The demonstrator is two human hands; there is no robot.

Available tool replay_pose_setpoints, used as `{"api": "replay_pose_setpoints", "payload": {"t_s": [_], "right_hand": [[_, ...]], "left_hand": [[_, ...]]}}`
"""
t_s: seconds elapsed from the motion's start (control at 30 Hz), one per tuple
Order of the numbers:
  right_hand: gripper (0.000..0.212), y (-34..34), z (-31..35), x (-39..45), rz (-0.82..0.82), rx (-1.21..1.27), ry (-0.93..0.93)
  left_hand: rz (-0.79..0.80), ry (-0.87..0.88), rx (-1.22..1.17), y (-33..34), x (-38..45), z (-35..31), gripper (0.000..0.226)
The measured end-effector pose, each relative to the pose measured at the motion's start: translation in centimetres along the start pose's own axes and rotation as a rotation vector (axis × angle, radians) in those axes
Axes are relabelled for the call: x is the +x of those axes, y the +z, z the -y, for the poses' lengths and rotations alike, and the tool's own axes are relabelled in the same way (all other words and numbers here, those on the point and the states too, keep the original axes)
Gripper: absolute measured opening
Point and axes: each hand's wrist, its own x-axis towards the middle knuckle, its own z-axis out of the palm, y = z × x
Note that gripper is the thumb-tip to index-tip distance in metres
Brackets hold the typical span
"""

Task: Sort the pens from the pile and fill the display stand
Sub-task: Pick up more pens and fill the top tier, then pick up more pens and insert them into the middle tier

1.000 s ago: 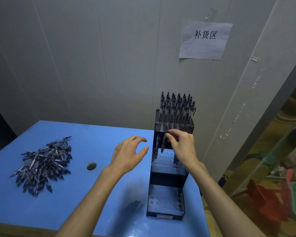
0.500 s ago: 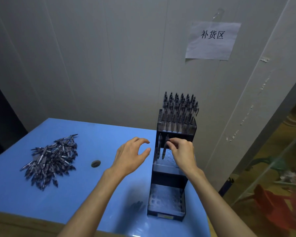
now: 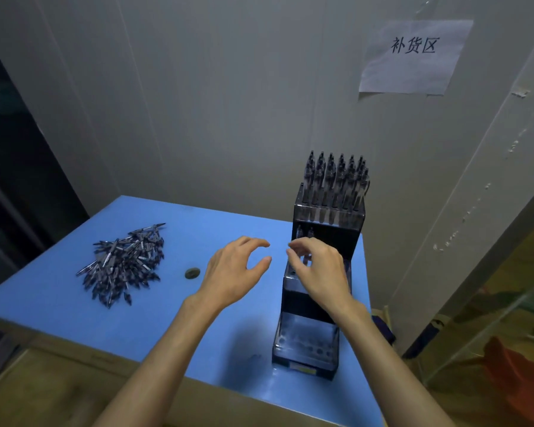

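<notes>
Since the earlier frames the right hand (image 3: 318, 266) has drawn a little back from the middle tier of the display stand (image 3: 319, 285), and its fingers (image 3: 296, 245), which a second ago pinched a pen by its top, now curl loosely above the tier; whether they still hold anything I cannot tell, since the hand hides what lies under it; two pens (image 3: 304, 234) stand upright at the left rear of that tier, just beyond the fingertips. The left hand (image 3: 233, 272) hovers just beside the stand's left side as before, its fingers bent in an open claw with the thumb apart from them, holding nothing and touching nothing. The stand sits at the right edge of the blue surface (image 3: 74, 291), stepped in three tiers; its top tier is packed with upright pens (image 3: 336, 180), its lowest tier shows rows of holes with no pens in them. The pile of pens (image 3: 124, 263) lies loose on the left part of the surface, well apart from both hands; a small dark round spot (image 3: 192, 273) lies between the pile and the left hand. On the wall behind hangs a paper sign (image 3: 413, 57) with handwritten characters.
</notes>
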Motion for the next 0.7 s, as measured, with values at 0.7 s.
{"api": "replay_pose_setpoints", "payload": {"t_s": [0.7], "right_hand": [[0.021,21.5,16.7,-1.5,0.232,-0.069,-0.123]], "left_hand": [[0.051,-0.244,0.05,-12.7,-11.0,25.6,0.039]]}}
